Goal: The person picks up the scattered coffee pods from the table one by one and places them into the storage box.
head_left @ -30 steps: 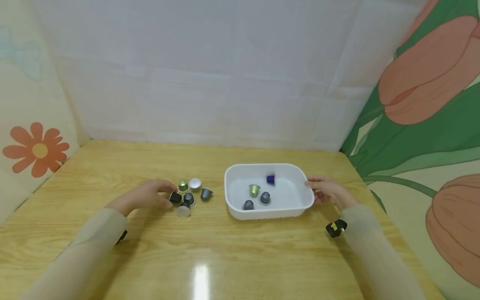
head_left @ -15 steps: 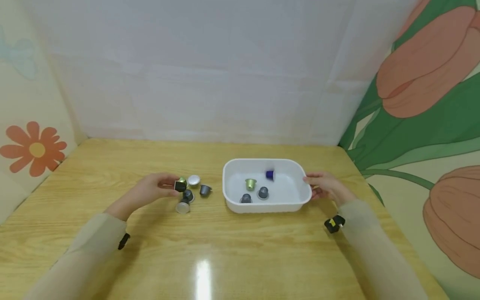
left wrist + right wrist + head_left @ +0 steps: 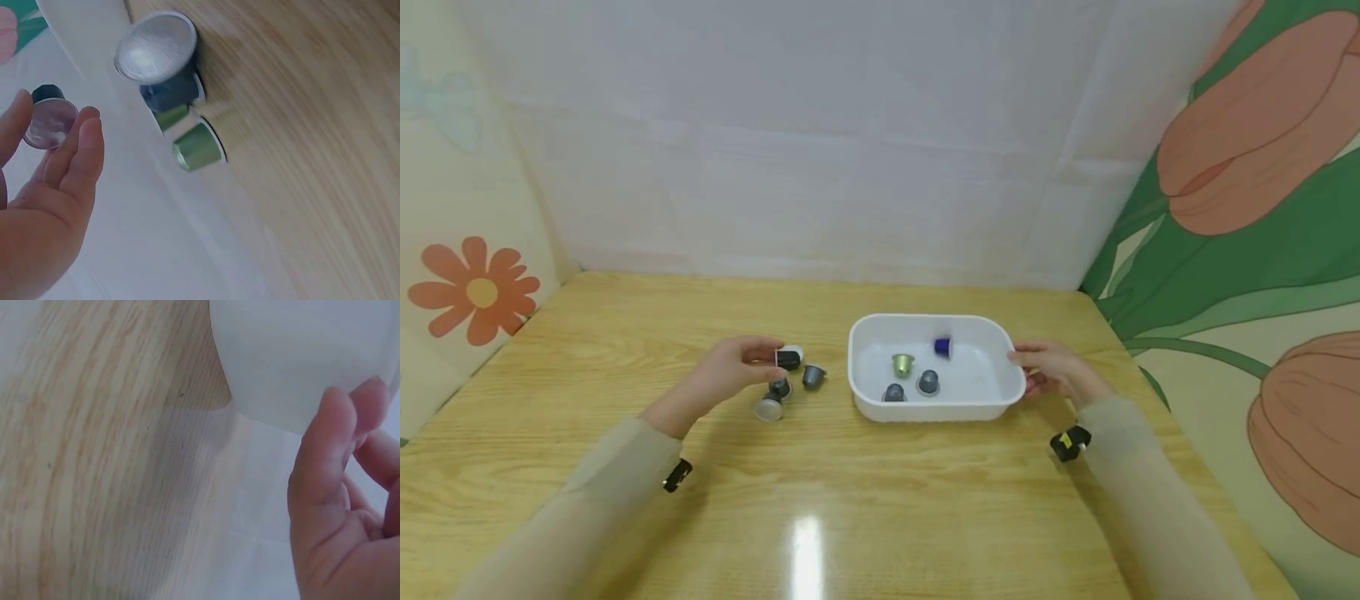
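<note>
My left hand (image 3: 730,371) pinches a black coffee capsule (image 3: 787,359) between thumb and fingers, above the pile. In the left wrist view the foil lid of this capsule (image 3: 50,123) faces the camera. Around it lie a dark grey capsule (image 3: 813,377), a darker one (image 3: 780,388) and one with its silver lid (image 3: 769,408) up. A green capsule (image 3: 199,149) shows in the left wrist view; in the head view the hand hides it. My right hand (image 3: 1056,371) grips the right end of the white plastic container (image 3: 940,412) at its rim.
Inside the container lie a green capsule (image 3: 902,364), a purple one (image 3: 942,347) and two grey ones (image 3: 928,382), all apart. A wooden table (image 3: 880,500) bears everything. White sheeting (image 3: 820,183) rises behind it, with flower-patterned cloth (image 3: 1247,167) at the sides.
The left hand has lifted the black capsule off the left side of the pile and carried it right and away from me. The right hand has stayed at the container's end.
</note>
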Demonstrator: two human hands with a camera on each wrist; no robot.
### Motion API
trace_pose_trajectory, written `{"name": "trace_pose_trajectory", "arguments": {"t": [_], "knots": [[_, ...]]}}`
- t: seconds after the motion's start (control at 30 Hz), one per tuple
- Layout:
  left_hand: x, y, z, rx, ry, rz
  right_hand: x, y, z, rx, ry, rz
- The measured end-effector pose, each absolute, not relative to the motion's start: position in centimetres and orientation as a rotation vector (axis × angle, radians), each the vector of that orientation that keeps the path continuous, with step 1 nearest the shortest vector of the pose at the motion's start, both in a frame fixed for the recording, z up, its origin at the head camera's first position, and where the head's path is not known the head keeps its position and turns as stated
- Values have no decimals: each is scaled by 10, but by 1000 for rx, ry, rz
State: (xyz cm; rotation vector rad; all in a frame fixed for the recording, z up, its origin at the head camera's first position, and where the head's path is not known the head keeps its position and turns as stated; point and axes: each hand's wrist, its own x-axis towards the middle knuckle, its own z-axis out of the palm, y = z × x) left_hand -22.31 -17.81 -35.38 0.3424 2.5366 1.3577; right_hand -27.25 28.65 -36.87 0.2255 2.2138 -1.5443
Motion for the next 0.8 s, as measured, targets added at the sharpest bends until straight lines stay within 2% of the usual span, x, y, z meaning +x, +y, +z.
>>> {"name": "trace_pose_trajectory", "arguments": {"t": [0.8], "knots": [[-240, -138, -344, 212, 2313, 1561, -272, 286, -370, 229, 2163, -1594]]}}
